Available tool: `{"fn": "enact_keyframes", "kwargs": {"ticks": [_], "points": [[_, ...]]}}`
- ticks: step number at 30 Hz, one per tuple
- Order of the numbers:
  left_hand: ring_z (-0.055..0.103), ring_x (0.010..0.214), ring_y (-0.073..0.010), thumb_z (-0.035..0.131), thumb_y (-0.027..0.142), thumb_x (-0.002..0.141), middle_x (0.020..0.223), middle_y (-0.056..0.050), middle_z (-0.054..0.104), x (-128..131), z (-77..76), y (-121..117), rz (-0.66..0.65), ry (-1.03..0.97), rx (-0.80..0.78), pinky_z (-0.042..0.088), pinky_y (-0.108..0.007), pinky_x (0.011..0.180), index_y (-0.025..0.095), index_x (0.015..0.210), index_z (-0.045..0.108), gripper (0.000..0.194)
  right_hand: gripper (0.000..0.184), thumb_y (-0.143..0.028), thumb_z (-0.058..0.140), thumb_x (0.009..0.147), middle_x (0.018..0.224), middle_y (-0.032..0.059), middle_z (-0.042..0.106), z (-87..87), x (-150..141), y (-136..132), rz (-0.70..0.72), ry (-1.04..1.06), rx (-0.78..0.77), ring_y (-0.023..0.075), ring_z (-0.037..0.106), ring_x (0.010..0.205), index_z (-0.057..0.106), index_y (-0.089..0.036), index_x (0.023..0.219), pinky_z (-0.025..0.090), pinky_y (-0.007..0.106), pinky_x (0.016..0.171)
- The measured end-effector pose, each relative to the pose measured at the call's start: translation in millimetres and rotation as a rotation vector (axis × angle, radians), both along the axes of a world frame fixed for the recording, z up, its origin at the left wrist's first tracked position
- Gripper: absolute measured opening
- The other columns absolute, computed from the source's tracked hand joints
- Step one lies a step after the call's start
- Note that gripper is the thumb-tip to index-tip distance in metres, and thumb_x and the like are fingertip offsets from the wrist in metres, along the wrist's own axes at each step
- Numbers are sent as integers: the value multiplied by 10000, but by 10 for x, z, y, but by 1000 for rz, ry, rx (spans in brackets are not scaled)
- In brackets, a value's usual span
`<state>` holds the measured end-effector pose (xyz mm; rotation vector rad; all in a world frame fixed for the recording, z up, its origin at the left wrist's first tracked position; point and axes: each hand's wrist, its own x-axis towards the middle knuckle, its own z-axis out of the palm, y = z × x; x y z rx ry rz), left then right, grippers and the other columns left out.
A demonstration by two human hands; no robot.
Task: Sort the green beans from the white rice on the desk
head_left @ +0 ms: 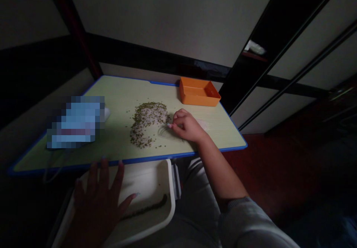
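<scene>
A loose pile of pale grains mixed with small green-brown beans [149, 119] is spread on the pale green tabletop [122, 91]. At the right edge of this pile is my right hand [186, 125], thumb and fingertips pinched together; what they hold, if anything, is too small to make out. Faint curved lines [166, 130] show on the table below these fingertips. A smaller patch of pale grains [203, 124] lies beyond the wrist. My left hand [102, 194] is open, fingers spread, over a white bin [170, 188] below the table's front edge. Dark beans [147, 209] line the bin's bottom.
An orange open box [192, 98] stands at the table's back right corner. On the left lies a blurred-out blue device [78, 123] with a cable [57, 171] hanging over the edge. Cabinet panels [167, 21] rise behind the table.
</scene>
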<state>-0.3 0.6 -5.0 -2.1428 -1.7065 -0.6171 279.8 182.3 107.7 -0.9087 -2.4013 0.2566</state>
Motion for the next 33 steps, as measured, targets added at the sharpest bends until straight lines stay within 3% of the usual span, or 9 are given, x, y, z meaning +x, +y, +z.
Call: {"fn": "enact_keyframes", "kwargs": {"ticks": [15, 24, 33], "points": [[67, 1592, -428, 643, 438, 854, 1707, -236, 66, -2, -18, 11, -7, -37, -26, 213, -802, 1193, 268, 1597, 54, 962, 293, -311, 587, 1014, 892, 101, 653, 25, -326, 27, -231, -217, 15, 242, 516, 943, 742, -162, 815, 385, 364, 826], [74, 1585, -441, 680, 383, 824, 1703, -231, 40, 11, 24, -7, -1, -49, -41, 206, -806, 1196, 292, 1593, 4, 1028, 282, -332, 614, 1006, 917, 94, 652, -22, -275, 79, -161, -168, -30, 236, 511, 949, 726, -171, 802, 392, 356, 851], [61, 1590, -447, 624, 388, 871, 1701, -260, 46, 28, 31, -3, 7, -2, -35, 221, -822, 1181, 252, 1596, 3, 964, 259, -294, 629, 991, 911, 73, 631, -34, -173, 54, -124, -109, -84, 220, 507, 938, 686, -176, 767, 390, 359, 879]]}}
